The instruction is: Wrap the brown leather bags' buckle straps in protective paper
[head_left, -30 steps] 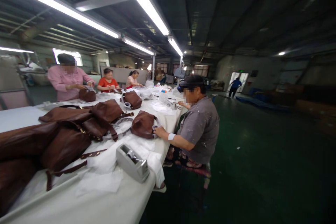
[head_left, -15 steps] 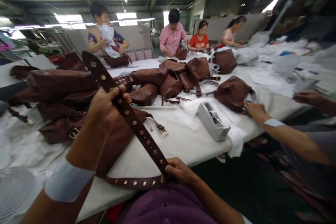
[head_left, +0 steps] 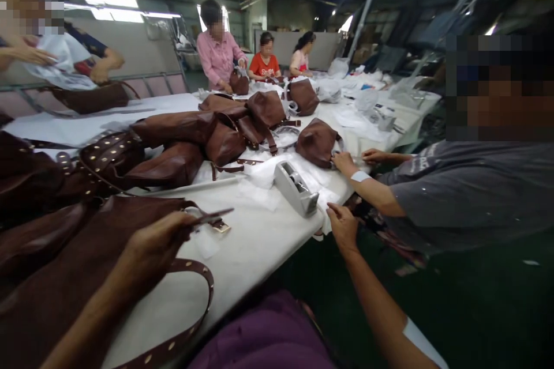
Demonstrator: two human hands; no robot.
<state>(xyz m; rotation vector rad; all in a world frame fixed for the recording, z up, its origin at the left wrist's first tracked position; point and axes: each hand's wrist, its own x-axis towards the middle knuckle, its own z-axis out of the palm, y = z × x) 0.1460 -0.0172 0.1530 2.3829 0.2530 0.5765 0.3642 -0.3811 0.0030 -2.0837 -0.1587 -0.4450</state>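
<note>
My left hand (head_left: 158,242) is closed around the brown leather strap (head_left: 203,282), whose end sticks out past the fingers. Gold studs run along the strap as it loops down over the table edge toward my lap. Beneath my left forearm lies a large brown leather bag (head_left: 64,265); a short strap with a gold buckle (head_left: 223,227) lies just beyond my fingers. My right hand (head_left: 344,228) is raised beside the front end of a grey tape dispenser (head_left: 296,189), apart from it. Its fingers look pinched together; whether anything is between them is too small to see.
Brown bags (head_left: 173,130) are heaped across the white table (head_left: 242,259). On my right, a co-worker in a grey shirt (head_left: 467,184) handles another brown bag (head_left: 318,141). White wrapping (head_left: 259,184) lies around the dispenser. Several other people work along the far side.
My right hand has let go of the strap and moved right, toward the tape dispenser. My left hand has lowered with the strap still in it. The view has turned right.
</note>
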